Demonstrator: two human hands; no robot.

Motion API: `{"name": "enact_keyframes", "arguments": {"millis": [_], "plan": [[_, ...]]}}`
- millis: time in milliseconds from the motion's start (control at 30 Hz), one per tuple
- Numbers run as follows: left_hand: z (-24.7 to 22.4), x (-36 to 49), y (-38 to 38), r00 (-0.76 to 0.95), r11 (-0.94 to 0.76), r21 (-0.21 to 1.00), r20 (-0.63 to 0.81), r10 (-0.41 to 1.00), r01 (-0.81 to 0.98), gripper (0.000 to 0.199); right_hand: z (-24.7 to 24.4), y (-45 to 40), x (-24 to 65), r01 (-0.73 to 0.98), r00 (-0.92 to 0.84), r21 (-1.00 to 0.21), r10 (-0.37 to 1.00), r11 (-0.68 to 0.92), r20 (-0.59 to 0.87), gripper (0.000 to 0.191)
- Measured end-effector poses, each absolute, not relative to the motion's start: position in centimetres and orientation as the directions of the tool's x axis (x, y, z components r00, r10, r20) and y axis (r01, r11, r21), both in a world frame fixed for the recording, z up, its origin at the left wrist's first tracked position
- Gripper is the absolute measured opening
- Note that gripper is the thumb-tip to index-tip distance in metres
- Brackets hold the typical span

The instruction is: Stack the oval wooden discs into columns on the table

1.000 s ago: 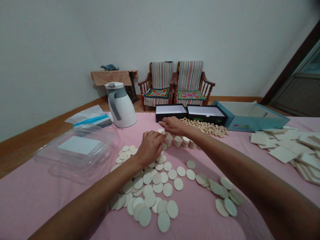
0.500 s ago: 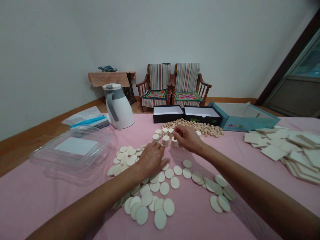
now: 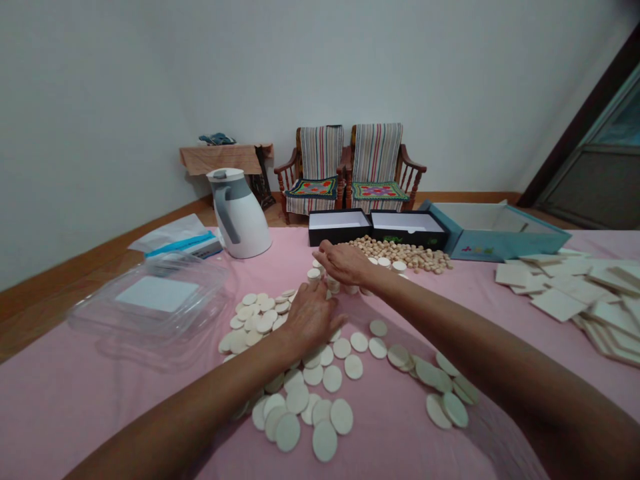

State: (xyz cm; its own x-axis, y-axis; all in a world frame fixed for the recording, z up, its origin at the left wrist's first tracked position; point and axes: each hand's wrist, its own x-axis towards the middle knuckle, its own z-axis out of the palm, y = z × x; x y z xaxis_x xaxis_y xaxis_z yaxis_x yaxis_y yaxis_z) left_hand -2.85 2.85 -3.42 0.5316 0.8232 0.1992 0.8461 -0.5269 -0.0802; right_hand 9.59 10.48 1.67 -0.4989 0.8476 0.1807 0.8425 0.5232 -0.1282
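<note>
My right hand hangs curled over a small stack of pale wooden discs, its fingertips just above and beyond it. Other short stacks are mostly hidden under my right hand and wrist. My left hand lies flat over loose, larger pale discs scattered on the pink cloth. Its fingers point toward the stacks. Whether either hand holds a disc cannot be seen. A heap of small round wooden pieces lies just beyond my right hand.
A clear plastic box and a white-grey jug stand left. Two black boxes and an open teal box stand behind the heap. Square wooden tiles lie at right. Two wooden armchairs stand beyond.
My right hand has swung left and farther away, now covering most of the stacks. My left hand has stayed low over the loose discs, shifting only slightly.
</note>
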Motion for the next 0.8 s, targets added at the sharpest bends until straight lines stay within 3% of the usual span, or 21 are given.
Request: {"name": "enact_keyframes", "arguments": {"millis": [133, 400, 800], "plan": [[-3.7, -2.9, 3.1, 0.526, -0.524, -0.075, 0.234, 0.818, 0.848, 0.036, 1.7, 11.3, 9.0, 0.844, -0.525, -0.053, 0.842, 0.534, 0.125, 0.054], [-3.9, -2.8, 2.9, 0.501, -0.508, -0.035, 0.234, 0.833, 0.861, 0.036, 2.0, 12.5, 8.4, 0.765, -0.644, -0.035, 0.764, 0.643, -0.042, 0.074], [-4.0, -2.8, 3.0, 0.504, -0.512, -0.017, 0.204, 0.839, 0.859, 0.034, 2.6, 13.0, 7.5, 0.769, -0.626, -0.022, 0.745, 0.639, -0.230, 0.076]]}}
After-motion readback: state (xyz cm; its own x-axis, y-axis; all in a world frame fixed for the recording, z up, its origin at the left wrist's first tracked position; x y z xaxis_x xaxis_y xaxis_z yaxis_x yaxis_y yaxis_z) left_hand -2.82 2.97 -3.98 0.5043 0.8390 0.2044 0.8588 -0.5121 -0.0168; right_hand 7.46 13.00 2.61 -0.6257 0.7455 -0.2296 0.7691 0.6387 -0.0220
